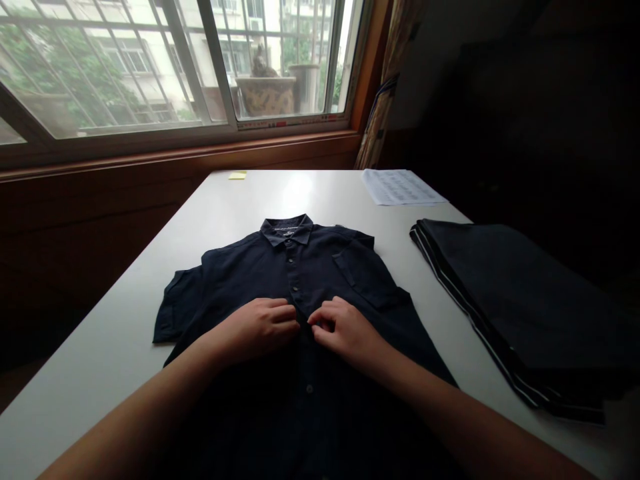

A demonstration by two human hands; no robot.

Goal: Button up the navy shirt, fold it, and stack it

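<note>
A dark navy button-up shirt (250,273) lies spread front side up, its collar toward the window. Buttons run down the middle placket, two of them showing above my hands and one below. My left hand (267,325) is closed at the placket, its fingers curled on the shirt's front edge. Just across from it, my right hand (345,328) has thumb and forefinger pinched at the same edge. The fingertips are close together but apart. Whatever button lies between them is hidden. The shirt's lower part is in deep shadow.
On the right of the white table (125,300) lies a stack of folded dark cloth (500,287) with white edging. Printed sheets (400,187) are at the far right corner, and a yellow sticky note (237,175) at the far left. A barred window stands beyond.
</note>
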